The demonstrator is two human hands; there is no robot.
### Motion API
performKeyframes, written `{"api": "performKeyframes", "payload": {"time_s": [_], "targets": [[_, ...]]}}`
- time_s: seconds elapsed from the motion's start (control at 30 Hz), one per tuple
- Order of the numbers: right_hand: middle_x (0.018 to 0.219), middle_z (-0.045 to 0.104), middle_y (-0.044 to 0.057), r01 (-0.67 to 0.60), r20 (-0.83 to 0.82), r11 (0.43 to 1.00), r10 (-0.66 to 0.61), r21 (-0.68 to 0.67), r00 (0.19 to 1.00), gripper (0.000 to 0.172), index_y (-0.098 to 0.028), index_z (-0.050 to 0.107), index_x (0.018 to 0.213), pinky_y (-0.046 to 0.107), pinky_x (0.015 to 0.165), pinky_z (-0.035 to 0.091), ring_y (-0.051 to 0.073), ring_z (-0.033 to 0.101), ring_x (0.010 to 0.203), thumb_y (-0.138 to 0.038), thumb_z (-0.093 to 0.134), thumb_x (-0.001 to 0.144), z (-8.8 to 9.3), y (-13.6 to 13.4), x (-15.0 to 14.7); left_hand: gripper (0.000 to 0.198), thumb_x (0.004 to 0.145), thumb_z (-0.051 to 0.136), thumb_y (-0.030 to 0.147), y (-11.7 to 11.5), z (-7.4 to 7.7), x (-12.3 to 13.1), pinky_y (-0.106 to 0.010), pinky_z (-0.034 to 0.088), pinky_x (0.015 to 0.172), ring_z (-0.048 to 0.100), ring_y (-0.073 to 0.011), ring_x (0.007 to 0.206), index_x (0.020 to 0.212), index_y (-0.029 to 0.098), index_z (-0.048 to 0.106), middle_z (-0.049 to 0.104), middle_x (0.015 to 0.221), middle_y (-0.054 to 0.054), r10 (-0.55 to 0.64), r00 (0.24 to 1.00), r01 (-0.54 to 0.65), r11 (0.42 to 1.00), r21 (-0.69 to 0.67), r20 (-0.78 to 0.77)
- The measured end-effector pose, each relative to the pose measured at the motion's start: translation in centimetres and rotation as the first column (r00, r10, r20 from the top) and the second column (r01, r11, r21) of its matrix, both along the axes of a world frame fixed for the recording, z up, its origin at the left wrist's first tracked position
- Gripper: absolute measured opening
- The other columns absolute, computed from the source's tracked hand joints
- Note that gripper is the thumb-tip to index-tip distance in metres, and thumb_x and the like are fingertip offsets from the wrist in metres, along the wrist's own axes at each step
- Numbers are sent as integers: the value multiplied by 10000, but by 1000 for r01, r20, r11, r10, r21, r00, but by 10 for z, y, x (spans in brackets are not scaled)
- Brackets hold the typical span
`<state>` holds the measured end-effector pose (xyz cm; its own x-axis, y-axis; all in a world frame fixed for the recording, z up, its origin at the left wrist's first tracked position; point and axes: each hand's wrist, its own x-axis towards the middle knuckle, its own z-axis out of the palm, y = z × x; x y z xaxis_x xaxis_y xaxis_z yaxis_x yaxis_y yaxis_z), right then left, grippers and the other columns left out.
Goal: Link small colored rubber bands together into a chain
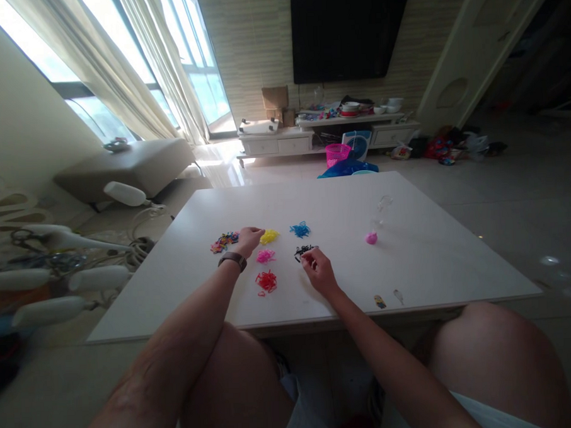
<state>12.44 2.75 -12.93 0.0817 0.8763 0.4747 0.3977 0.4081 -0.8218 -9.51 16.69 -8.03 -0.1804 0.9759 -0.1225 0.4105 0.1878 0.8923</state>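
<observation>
My left hand (250,239), a dark watch on its wrist, reaches to the edge of a pile of yellow rubber bands (270,237). Its fingers are pressed together, and what they hold, if anything, is too small to see. A mixed-colour pile of bands (224,242) lies just left of it. My right hand (319,269) is beside the black bands (304,251), thumb and fingers pinched; any item in them cannot be made out. Between the forearms are pink bands (265,256) and red bands (267,280). Blue bands (300,229) lie beyond the black pile.
On the white table (439,264) stand a small pink object (371,238) and a clear container (377,224) to the right. Two stickers (380,301) lie near the front edge. A lamp with white shades (126,194) is close to the table's left side.
</observation>
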Motion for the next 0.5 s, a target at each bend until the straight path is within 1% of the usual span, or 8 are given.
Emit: {"api": "performKeyframes", "payload": {"time_s": [0.1, 0.17, 0.23, 0.27, 0.3, 0.37, 0.43, 0.5], "targets": [[825, 602, 7, -1, -6, 1000, 1, -12, 1000, 88, -216, 620, 889, 265, 585, 435, 137, 542, 663, -267, 554, 917, 0, 0, 0, 180, 753, 668, 276, 7, 0, 1, -258, 402, 603, 564, -146, 640, 801, 110, 718, 662, 699, -63, -2, 1000, 3, 1000, -17, 30], [827, 602, 7, -5, -9, 1000, 5, -14, 1000, 89, -214, 620, 884, 264, 585, 433, 135, 540, 663, -264, 553, 918, 0, -1, 0, 195, 801, 601, 261, 7, 4, 4, -241, 402, 581, 551, -128, 602, 863, 113, 711, 659, 700, -54, -32, 995, 35, 999, -31, 92], [826, 600, 7, -8, -9, 1000, 8, -11, 1000, 92, -213, 618, 878, 265, 588, 431, 135, 536, 664, -262, 552, 919, 1, -1, 0, 223, 836, 537, 238, 2, 9, 9, -221, 419, 577, 558, -113, 582, 925, 112, 699, 668, 709, -56, -92, 964, 114, 991, -73, 249], [824, 600, 7, -8, -7, 1000, 8, -9, 1000, 94, -212, 617, 873, 266, 591, 430, 137, 536, 667, -261, 551, 919, 1, -1, 0, 235, 848, 518, 230, -2, 12, 12, -216, 438, 589, 577, -113, 589, 948, 108, 692, 681, 722, -67, -136, 927, 182, 978, -102, 349], [824, 601, 8, -6, -4, 1000, 6, -6, 1000, 96, -212, 616, 868, 267, 593, 429, 139, 536, 672, -260, 551, 920, 1, -2, 0, 244, 858, 508, 230, -8, 15, 15, -216, 463, 614, 606, -120, 610, 964, 103, 686, 698, 744, -85, -182, 876, 264, 956, -130, 447], [825, 604, 10, 1, 7, 1000, -1, 1, 1000, 98, -212, 617, 863, 272, 601, 428, 144, 538, 685, -254, 550, 921, 1, -2, 0, 260, 880, 510, 253, -21, 18, 20, -249, 525, 716, 680, -160, 702, 1008, 96, 673, 734, 814, -134, -276, 767, 445, 879, -171, 579], [833, 613, 13, 8, 22, 1000, -8, 15, 1000, 90, -212, 626, 874, 281, 624, 435, 151, 546, 705, -245, 558, 922, 2, -3, 0, 280, 907, 520, 292, -35, 20, 23, -305, 550, 838, 727, -208, 813, 1059, 102, 659, 753, 873, -163, -337, 689, 570, 799, -192, 641], [852, 627, 22, 10, 42, 999, -12, 40, 999, 77, -215, 644, 903, 297, 667, 451, 165, 565, 749, -239, 573, 922, 3, -3, 1, 293, 922, 539, 320, -46, 20, 26, -356, 534, 944, 743, -239, 897, 1101, 112, 642, 764, 916, -170, -381, 630, 659, 723, -207, 677]]}}
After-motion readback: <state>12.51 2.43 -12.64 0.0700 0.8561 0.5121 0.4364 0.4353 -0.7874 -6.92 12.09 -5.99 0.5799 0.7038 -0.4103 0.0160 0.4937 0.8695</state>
